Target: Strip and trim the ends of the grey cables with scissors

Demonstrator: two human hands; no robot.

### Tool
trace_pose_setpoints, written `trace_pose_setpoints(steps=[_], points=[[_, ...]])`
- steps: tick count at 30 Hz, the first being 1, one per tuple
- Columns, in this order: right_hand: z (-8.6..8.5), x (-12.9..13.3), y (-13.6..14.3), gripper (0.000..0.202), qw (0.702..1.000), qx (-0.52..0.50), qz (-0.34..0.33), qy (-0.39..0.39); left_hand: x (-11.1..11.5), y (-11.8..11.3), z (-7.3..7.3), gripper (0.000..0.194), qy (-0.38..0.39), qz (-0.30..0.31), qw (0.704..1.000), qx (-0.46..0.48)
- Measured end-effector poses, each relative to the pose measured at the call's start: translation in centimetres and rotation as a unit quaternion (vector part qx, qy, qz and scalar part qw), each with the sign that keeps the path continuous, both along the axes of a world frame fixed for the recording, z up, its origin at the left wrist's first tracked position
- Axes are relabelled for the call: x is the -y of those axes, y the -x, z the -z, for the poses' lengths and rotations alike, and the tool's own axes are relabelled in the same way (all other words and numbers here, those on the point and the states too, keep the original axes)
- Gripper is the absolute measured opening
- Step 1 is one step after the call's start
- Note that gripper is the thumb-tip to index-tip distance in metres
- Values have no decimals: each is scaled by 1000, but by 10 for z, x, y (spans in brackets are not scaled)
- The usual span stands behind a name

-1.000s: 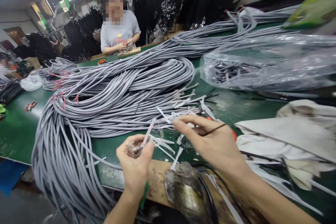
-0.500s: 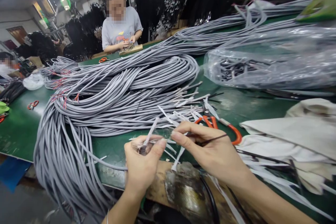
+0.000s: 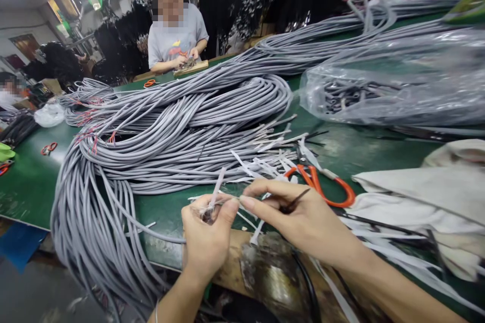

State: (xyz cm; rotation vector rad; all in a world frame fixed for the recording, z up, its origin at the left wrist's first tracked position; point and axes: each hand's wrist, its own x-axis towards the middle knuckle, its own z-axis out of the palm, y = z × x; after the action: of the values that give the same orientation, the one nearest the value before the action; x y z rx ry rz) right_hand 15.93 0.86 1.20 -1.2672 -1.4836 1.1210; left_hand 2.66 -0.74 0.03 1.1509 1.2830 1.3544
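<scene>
My left hand [image 3: 206, 239] is closed round the end of a grey cable [image 3: 162, 236], which runs in from the left. A pale strip [image 3: 217, 186] sticks up from the stripped end between its thumb and fingers. My right hand [image 3: 293, 214] pinches thumb and forefinger together at my left thumb tip; what is between them is too small to make out. A thin dark piece [image 3: 298, 199] pokes out of the curled right fingers. Just behind that hand lie orange-handled scissors [image 3: 344, 196]. Below the hands is a worn, dark metal block [image 3: 271, 272] on a wooden board [image 3: 229, 255].
Bundled grey cables [image 3: 159, 149] spread over the green table [image 3: 26, 189] and hang off its front edge. A clear plastic bag [image 3: 409, 96] of dark parts and a pale cloth [image 3: 413, 192] lie right. Across the table a co-worker [image 3: 178, 35] handles small parts.
My right hand has moved slightly left, so its pinched fingertips now meet my left thumb. The left hand keeps hold of the cable end. The view has shifted a little.
</scene>
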Motion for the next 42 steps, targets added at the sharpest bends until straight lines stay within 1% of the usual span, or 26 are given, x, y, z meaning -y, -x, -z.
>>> trace_pose_setpoints(steps=[4, 8, 10, 12, 14, 17, 19, 22, 24, 27, 32, 37, 38, 39, 40, 42], points=[[2, 1, 2, 30, 999, -7, 33, -40, 2, 0, -2, 12, 1, 23, 999, -37], [14, -1, 1, 36, 996, -28, 69, -44, 1, 0, -3, 11, -7, 37, 998, -52], [19, -3, -2, 39, 994, -27, 96, -52, 1, 1, -2, 12, -9, 19, 998, -55], [19, -3, -4, 40, 990, 4, 115, -82, 0, 1, -2, 15, -5, -18, 999, -49], [14, -2, -5, 38, 983, 69, 107, -132, -1, 1, -1, 17, -1, -60, 997, -39], [10, 3, -2, 39, 958, 175, 47, -221, -1, 0, 1, 16, -14, -105, 994, -30], [13, 7, 0, 40, 935, 226, 18, -274, -1, -1, 2, 14, -25, -115, 993, -31], [20, 9, 0, 37, 909, 275, 21, -314, 1, -1, 3, 12, -27, -100, 993, -57], [23, 9, -1, 37, 904, 289, 23, -315, 2, 0, 3, 13, -33, -90, 992, -80], [25, 9, -3, 36, 905, 298, 23, -303, 3, 2, 4, 13, -56, -74, 989, -118], [26, 8, 0, 31, 926, 280, 33, -253, 4, 4, 3, 17, -104, -32, 974, -198], [23, 8, 4, 36, 941, 228, 66, -243, 5, 4, 4, 22, -148, 4, 956, -253], [20, 7, 2, 37, 943, 218, 80, -239, 6, 4, 4, 22, -149, 6, 955, -256], [16, 5, -1, 37, 944, 209, 108, -229, 7, 4, 5, 23, -149, 6, 955, -255], [12, 4, -6, 37, 946, 197, 152, -207, 8, 4, 5, 25, -149, 5, 957, -250], [2, -1, -16, 35, 938, 155, 275, -141, 11, 4, 5, 28, -142, 1, 963, -229]])
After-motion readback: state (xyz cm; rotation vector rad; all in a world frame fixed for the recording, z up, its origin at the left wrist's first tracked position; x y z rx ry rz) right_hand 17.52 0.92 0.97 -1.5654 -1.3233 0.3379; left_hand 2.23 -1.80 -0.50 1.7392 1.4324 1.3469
